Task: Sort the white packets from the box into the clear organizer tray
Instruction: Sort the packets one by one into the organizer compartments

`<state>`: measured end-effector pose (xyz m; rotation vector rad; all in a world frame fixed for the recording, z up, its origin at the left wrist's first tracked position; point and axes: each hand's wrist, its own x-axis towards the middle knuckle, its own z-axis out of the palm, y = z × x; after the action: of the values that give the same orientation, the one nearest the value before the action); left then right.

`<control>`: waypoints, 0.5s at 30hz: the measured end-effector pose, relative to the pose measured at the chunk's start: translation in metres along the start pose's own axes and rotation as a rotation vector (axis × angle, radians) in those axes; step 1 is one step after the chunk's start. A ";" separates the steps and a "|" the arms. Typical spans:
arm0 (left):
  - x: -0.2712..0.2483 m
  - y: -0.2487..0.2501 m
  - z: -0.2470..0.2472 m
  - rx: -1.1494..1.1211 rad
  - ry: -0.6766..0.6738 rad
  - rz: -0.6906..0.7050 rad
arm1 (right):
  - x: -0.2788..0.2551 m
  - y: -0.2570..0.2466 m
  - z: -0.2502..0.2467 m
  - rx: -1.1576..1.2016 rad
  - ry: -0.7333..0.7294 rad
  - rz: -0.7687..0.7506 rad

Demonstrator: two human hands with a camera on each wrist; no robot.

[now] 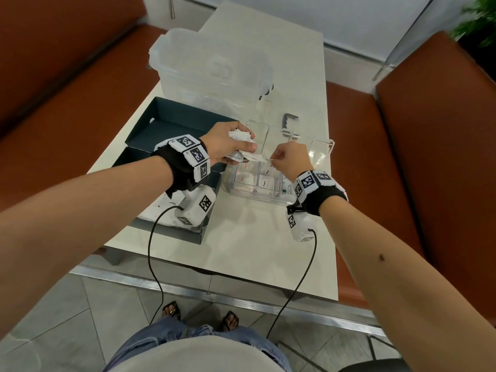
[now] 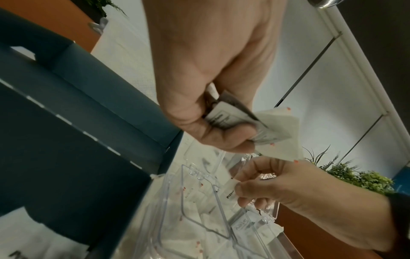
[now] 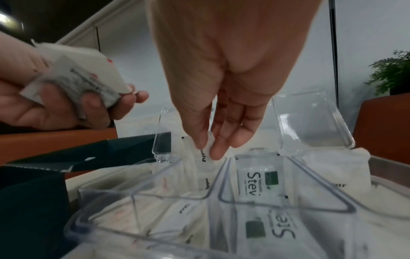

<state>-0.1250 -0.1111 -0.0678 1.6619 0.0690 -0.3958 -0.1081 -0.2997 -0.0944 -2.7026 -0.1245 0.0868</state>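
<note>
- White table [image 1: 268, 237], orange benches around.
- Tray [image 1: 236, 187] part filled.
- Left hand [image 1: 228, 145] grips a bunch of packets [image 1: 241, 146].
- Right hand [image 1: 291, 159] pinches 1 packet [image 3: 205, 154] over tray.
- Box [image 1: 166, 122]: more left.

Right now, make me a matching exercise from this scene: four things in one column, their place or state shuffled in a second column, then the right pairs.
Things:
1. left hand
2. right hand
3. Stevia packet
4. dark blue box

Place or state:
A. stands in a tray compartment
B. grips a bunch of white packets
C. left of the clear organizer tray
D. pinches one pepper packet over the tray

Pairs: 1-B, 2-D, 3-A, 4-C
</note>
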 end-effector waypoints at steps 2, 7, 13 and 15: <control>0.000 0.000 -0.001 0.002 0.000 -0.003 | 0.000 -0.001 0.004 -0.045 -0.003 0.001; 0.000 0.001 0.000 0.001 0.009 -0.012 | -0.002 0.000 0.009 -0.133 0.016 -0.008; 0.002 -0.001 0.004 -0.002 0.020 -0.011 | -0.001 0.001 0.012 -0.193 -0.019 -0.012; 0.003 -0.003 0.007 -0.011 0.018 -0.015 | -0.001 0.002 0.014 -0.212 -0.018 -0.020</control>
<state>-0.1247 -0.1176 -0.0718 1.6553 0.0963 -0.3914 -0.1103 -0.2958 -0.1082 -2.9115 -0.1755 0.0971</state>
